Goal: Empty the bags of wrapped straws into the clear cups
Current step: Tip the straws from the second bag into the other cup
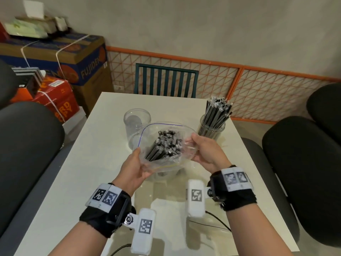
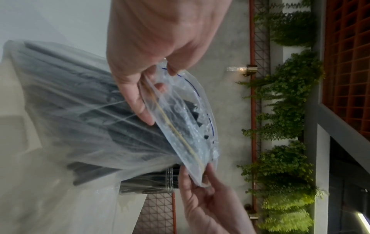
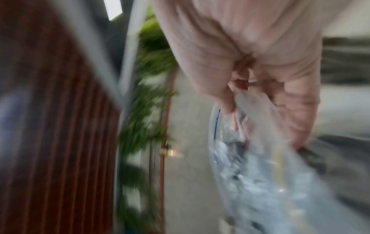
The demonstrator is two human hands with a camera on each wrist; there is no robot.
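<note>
A clear zip bag [image 1: 147, 133] full of black wrapped straws [image 1: 163, 145] hangs above the table with its mouth spread wide. My left hand [image 1: 135, 167] pinches the mouth's left edge and my right hand [image 1: 204, 150] pinches its right edge. The left wrist view shows the bag [image 2: 84, 120], my left hand [image 2: 144, 85] and my right hand [image 2: 202, 186] on the rim. In the blurred right wrist view, my right hand [image 3: 256, 88] grips the bag [image 3: 260, 174]. An empty clear cup [image 1: 137, 122] stands behind the bag. A second clear cup [image 1: 211, 131], at the right, holds straws [image 1: 217, 113].
The white table [image 1: 77, 182] has dark padded chairs on its left [image 1: 27, 145] and right [image 1: 302, 163]. A green slatted chair [image 1: 166, 80] stands at the far end. Cardboard boxes [image 1: 60, 58] are stacked at the far left. Cables [image 1: 217, 220] lie near the front edge.
</note>
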